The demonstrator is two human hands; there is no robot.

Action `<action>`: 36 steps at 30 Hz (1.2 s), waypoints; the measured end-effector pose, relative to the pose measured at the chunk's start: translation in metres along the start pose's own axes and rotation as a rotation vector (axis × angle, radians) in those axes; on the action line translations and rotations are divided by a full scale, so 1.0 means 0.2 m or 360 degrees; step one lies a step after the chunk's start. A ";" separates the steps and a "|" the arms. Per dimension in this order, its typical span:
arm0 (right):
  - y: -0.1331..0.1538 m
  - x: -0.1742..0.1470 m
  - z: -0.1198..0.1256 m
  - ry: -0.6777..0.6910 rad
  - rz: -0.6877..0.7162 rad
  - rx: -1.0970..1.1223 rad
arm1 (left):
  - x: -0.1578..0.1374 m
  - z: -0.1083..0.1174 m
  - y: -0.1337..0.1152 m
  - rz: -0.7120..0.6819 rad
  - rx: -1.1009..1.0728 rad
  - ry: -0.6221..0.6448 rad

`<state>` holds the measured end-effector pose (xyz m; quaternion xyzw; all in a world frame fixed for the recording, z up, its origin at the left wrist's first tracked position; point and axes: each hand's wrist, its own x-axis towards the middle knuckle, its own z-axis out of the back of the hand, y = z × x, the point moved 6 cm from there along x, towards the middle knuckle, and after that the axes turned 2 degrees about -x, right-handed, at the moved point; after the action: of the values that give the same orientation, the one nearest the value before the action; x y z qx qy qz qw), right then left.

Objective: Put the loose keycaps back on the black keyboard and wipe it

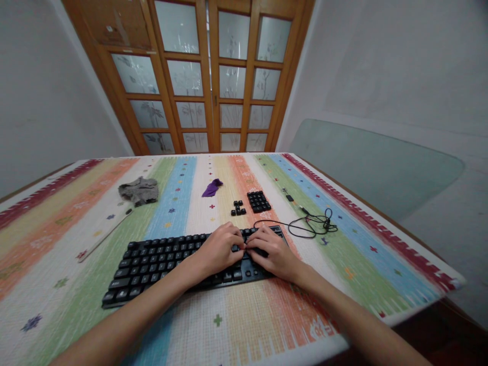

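A black keyboard lies at a slant on the striped cloth, and keycaps are off its right part. My left hand rests over the right half of the keyboard, its fingers curled together. Beside it, my right hand bends over the right end with thumb and fingers drawn in. The fingertips of both hands meet just above the board; whatever they pinch is hidden. Behind the keyboard sit a block of loose black keycaps in rows and a smaller group of keycaps to its left.
A black cable coils right of the keyboard, near a small black plug piece. Farther back lie a purple cloth and a grey rag. A thin brush-like stick lies at left. The striped tablecloth covers the table.
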<state>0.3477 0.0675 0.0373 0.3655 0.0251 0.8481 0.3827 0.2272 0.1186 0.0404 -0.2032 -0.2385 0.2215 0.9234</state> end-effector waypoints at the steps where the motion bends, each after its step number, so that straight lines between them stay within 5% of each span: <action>1: 0.00 0.00 0.00 0.0001 -0.0006 0.0013 | -0.01 0.00 0.01 0.0005 -0.0031 -0.0013; 21: -0.01 0.01 0.01 -0.0041 -0.0046 0.0107 | -0.03 0.03 0.02 0.0024 -0.0156 -0.0153; 36: 0.01 0.01 0.00 -0.0026 0.0015 0.0002 | -0.02 0.00 -0.02 -0.0058 0.0044 0.0004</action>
<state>0.3447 0.0679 0.0387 0.3727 0.0207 0.8469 0.3787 0.2254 0.1134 0.0417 -0.1864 -0.2378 0.2077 0.9304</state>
